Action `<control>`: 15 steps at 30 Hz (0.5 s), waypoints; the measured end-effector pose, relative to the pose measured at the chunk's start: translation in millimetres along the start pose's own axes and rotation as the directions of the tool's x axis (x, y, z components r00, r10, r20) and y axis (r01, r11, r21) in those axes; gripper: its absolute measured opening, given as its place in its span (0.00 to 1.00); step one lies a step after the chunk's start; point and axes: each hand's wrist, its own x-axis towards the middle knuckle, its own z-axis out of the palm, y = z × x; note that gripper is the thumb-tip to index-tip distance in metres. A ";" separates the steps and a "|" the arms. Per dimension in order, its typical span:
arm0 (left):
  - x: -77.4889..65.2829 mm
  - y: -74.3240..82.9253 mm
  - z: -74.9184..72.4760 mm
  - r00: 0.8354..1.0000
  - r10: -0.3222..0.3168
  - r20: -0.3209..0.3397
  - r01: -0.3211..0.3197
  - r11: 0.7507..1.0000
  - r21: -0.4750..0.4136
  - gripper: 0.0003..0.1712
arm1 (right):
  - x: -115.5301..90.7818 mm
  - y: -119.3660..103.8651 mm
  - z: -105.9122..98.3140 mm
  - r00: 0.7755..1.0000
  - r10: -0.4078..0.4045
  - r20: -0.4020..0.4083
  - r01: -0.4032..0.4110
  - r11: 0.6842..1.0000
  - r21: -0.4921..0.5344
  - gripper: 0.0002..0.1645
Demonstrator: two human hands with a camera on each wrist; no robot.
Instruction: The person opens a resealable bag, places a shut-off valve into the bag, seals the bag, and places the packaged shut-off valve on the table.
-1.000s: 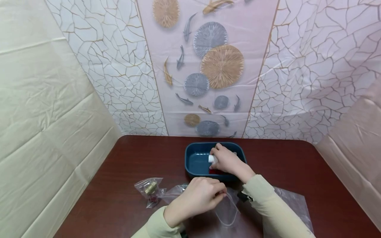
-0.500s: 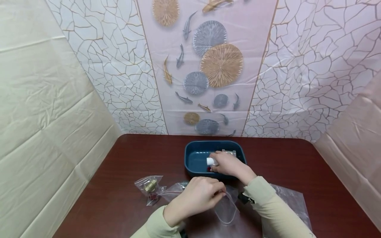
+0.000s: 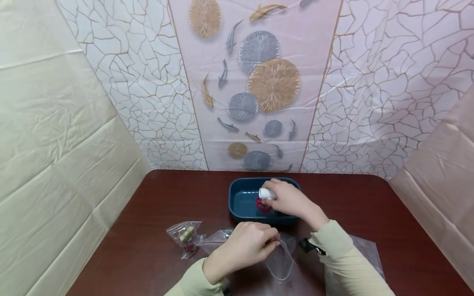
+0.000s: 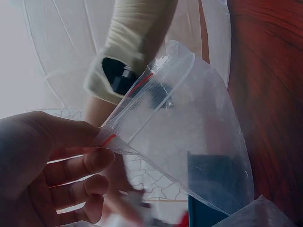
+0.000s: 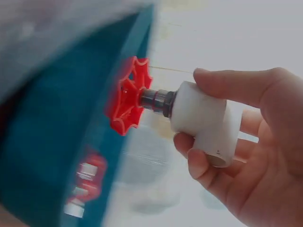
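My right hand (image 3: 290,199) grips a white plastic stop valve (image 5: 201,111) by its body, thumb on one side and fingers on the other. The valve's red handwheel (image 5: 130,97) points down over the blue bin (image 3: 240,201) in the head view. Inside the bin, the right wrist view shows another red-and-metal piece (image 5: 90,177), blurred. Closer to me, my left hand (image 3: 246,246) pinches a clear zip bag (image 4: 199,113) by its red-striped edge between thumb and forefinger. The bag hangs with its mouth spread, in front of the bin.
Left of the bag lies a small clear bag (image 3: 187,236) holding a brass fitting and a red part. A flat clear plastic bag (image 3: 372,250) lies under my right forearm on the brown table (image 3: 148,242). Patterned cloth (image 3: 255,115) hangs behind the table.
My right hand dips slightly in the bin, then comes up with the valve, whose red handwheel now shows below the fingers. My left hand keeps its place on the bag.
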 end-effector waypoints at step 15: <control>3.0 -0.8 2.4 1.000 -0.020 0.001 0.020 1.000 -0.019 0.02 | -50.4 -46.7 -78.1 0.961 -0.078 -0.266 0.062 0.996 -0.071 0.18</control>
